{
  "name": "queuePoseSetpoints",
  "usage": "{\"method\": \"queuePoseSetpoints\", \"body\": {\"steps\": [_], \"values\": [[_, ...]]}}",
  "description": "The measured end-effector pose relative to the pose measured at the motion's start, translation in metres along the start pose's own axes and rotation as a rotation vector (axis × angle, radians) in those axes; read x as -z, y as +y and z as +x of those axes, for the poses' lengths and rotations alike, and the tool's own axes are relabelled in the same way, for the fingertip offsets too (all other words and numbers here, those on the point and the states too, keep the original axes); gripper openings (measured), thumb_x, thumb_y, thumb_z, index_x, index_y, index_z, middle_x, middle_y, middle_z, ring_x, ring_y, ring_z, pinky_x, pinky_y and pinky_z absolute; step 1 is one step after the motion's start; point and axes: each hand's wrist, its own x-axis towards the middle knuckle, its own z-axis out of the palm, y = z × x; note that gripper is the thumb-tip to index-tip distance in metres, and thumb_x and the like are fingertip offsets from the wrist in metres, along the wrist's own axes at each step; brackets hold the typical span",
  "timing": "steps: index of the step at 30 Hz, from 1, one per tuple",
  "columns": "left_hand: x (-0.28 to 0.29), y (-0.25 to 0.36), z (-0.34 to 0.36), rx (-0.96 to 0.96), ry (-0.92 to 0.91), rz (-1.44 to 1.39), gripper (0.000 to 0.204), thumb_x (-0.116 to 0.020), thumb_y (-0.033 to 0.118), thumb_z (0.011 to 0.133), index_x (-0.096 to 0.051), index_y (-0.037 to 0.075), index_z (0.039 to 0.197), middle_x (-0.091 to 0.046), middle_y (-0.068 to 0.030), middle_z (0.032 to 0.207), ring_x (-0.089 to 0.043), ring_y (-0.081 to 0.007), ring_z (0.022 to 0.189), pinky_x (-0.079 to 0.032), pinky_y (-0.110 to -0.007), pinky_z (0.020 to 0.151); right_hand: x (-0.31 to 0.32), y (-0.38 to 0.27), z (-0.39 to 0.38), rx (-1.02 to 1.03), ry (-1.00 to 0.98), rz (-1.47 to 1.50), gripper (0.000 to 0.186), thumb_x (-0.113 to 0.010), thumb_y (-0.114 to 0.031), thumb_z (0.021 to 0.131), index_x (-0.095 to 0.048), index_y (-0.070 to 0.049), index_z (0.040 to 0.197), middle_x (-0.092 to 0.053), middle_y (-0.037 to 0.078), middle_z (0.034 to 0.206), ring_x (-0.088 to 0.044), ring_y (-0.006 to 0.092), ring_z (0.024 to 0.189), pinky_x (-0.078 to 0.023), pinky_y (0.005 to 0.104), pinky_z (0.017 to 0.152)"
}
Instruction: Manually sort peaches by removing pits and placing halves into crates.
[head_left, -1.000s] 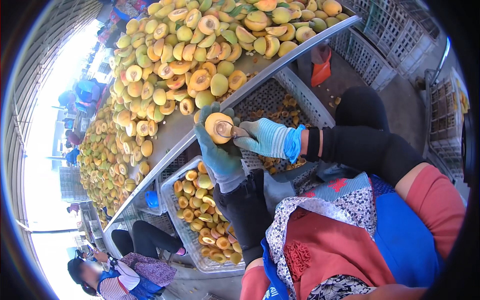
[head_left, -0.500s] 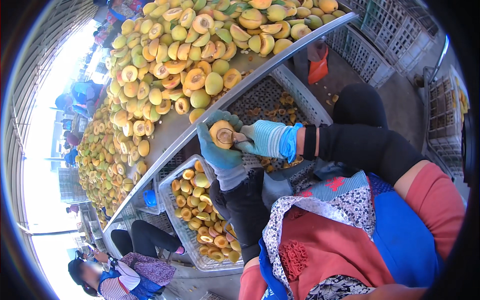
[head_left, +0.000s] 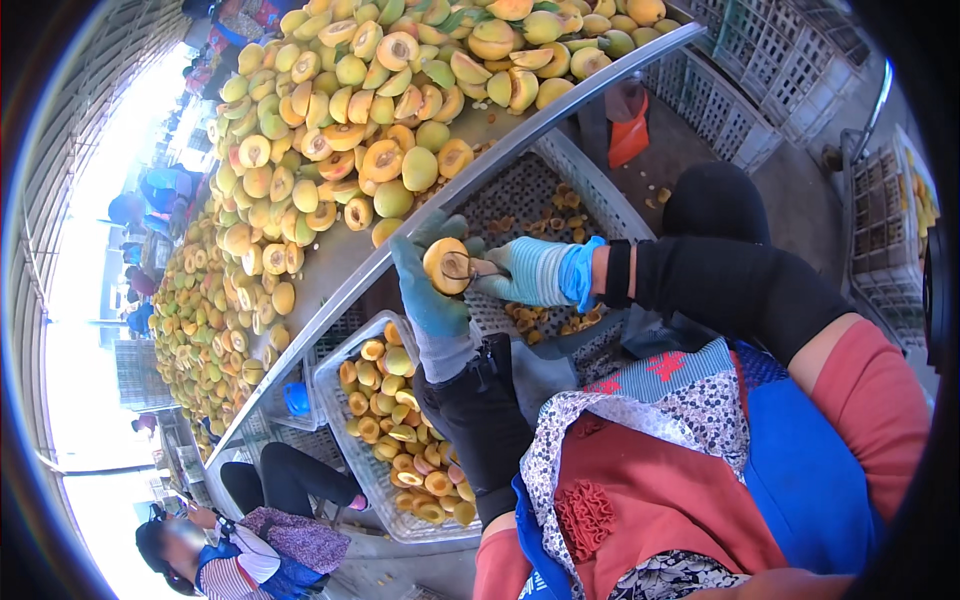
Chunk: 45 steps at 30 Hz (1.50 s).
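My left hand point(head_left: 425, 285), in a green-coated glove, cups a halved peach point(head_left: 443, 258), cut face up, just in front of the metal table rim point(head_left: 584, 88). My right hand point(head_left: 522, 272), in a striped glove with a blue cuff, is closed on a small wire-loop tool point(head_left: 482, 268), its loop in the peach's centre. Beneath my hands is a grey perforated crate point(head_left: 595, 183) with small brownish scraps. Left of my forearms, a white crate point(head_left: 330, 410) holds hollowed peach halves point(head_left: 405, 431). On the sloping table lies a large heap of cut peaches point(head_left: 330, 140).
A seated co-worker point(head_left: 262, 555) is at lower left, more people point(head_left: 160, 200) along the table's far left. Stacked crates point(head_left: 775, 60) stand at upper right, another crate point(head_left: 890, 260) on a trolley at right. An orange bag point(head_left: 628, 135) lies beyond the rim.
The whole view has shifted slightly, the scene sliding up and left in the picture. The loop tool has turned a little within the peach, which both hands still hold close together.
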Motion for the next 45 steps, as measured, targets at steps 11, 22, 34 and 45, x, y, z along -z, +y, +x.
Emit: {"method": "queuePoseSetpoints", "body": {"steps": [11,22,34,45], "values": [[0.002,-0.010,0.003,-0.167,0.087,0.003,0.059,-0.033,0.053,0.098,-0.060,0.000,0.093,-0.061,-0.0118,0.083,-0.062,-0.0233,0.070,-0.054,-0.036,0.063,0.009,-0.041,-0.013,-0.321,-0.197,0.418,0.045,-0.053,-0.046,0.091,-0.065,-0.002,0.092,-0.063,0.006,0.074,-0.056,0.0144,0.070,-0.047,0.0338,0.067],[-0.001,0.003,0.004,-0.150,0.091,0.256,0.061,-0.037,0.050,0.097,-0.062,-0.005,0.083,-0.063,-0.0145,0.072,-0.059,-0.0211,0.059,-0.050,-0.030,0.056,0.008,-0.035,-0.008,-0.520,-0.397,0.596,0.052,-0.045,-0.058,0.091,-0.057,-0.007,0.086,-0.053,0.005,0.061,-0.049,0.0168,0.044,-0.039,0.0310,0.037],[0.013,-0.016,0.011,0.054,0.134,-0.013,0.053,-0.044,0.044,0.096,-0.063,-0.004,0.082,-0.063,-0.0136,0.072,-0.061,-0.0215,0.057,-0.052,-0.031,0.055,0.004,-0.034,-0.012,-0.576,-0.352,0.536,0.052,-0.047,-0.051,0.091,-0.064,-0.002,0.095,-0.062,0.009,0.071,-0.058,0.0206,0.053,-0.046,0.0355,0.044],[0.018,-0.020,0.011,0.027,0.075,0.001,0.049,-0.044,0.044,0.096,-0.061,-0.002,0.090,-0.063,-0.0119,0.078,-0.061,-0.0206,0.062,-0.052,-0.032,0.055,0.007,-0.028,-0.010,-0.583,-0.445,0.682,0.049,-0.048,-0.051,0.091,-0.064,-0.005,0.085,-0.059,0.011,0.068,-0.057,0.0209,0.052,-0.045,0.0343,0.044]]}}
